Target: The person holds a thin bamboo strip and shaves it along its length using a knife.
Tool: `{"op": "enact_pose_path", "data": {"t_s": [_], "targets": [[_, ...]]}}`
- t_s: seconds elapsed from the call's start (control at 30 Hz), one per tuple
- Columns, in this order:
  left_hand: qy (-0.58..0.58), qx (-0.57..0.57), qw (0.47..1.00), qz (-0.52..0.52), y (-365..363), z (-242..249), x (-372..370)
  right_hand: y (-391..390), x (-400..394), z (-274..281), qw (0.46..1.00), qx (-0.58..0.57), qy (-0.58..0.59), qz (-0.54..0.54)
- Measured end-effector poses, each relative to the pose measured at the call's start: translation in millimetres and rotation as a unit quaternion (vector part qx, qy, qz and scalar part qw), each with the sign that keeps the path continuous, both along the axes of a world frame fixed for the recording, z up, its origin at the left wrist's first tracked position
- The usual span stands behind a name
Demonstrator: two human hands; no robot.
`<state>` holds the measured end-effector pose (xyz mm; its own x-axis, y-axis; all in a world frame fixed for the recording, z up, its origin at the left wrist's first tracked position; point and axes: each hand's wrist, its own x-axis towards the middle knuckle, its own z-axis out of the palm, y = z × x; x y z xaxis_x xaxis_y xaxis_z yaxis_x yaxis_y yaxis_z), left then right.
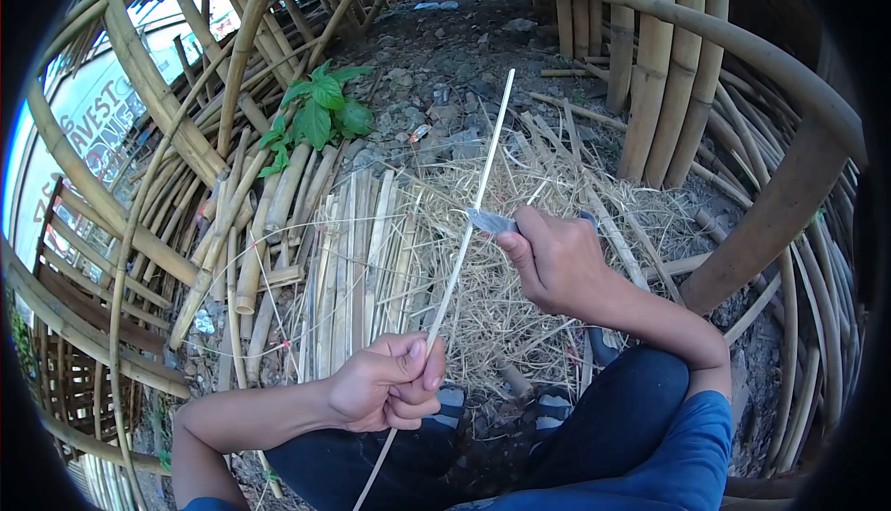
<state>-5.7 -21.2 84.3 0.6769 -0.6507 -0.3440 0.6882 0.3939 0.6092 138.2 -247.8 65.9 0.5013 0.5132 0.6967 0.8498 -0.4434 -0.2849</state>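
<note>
My left hand [392, 383] is closed in a fist around a long, thin bamboo strip [455, 274]. The strip slants upward and away from me, with its lower end running down past my knees. Higher up, my right hand [560, 257] grips a knife with its thumb near the blade. The knife's grey blade [495, 222] lies against the strip a good way above my left fist; the handle is mostly hidden in my palm. Below both hands, pale shavings [492, 307] are heaped on the ground.
Split bamboo slats [357, 251] lie side by side left of the shavings. A green leafy plant [320, 112] grows behind them. Thick bamboo poles [650, 93] stand at the right, and a curved pole [733, 38] arches overhead there. Bamboo lattice [148, 112] closes off the left side.
</note>
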Motion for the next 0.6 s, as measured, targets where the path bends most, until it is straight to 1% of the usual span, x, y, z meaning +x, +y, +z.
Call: {"op": "enact_pose_path", "data": {"t_s": [0.1, 0.17, 0.4, 0.6], "targets": [[0.011, 0.001, 1.0, -0.013, -0.1, 0.5, -0.2, -0.8, 0.3, -0.8, 1.0, 0.008, 0.001, 0.021], [0.018, 0.003, 1.0, -0.024, -1.1, 0.5, 0.0, -1.9, -2.2, 1.8, 0.997, -0.014, -0.052, 0.058], [0.016, 0.017, 0.999, -0.036, -2.2, 2.0, -0.6, -2.5, 3.2, 1.3, 0.998, 0.013, -0.044, 0.054], [0.017, 0.006, 0.999, -0.038, -0.9, 2.8, -2.9, -6.7, 7.2, 0.3, 0.995, 0.014, -0.077, 0.067]]}}
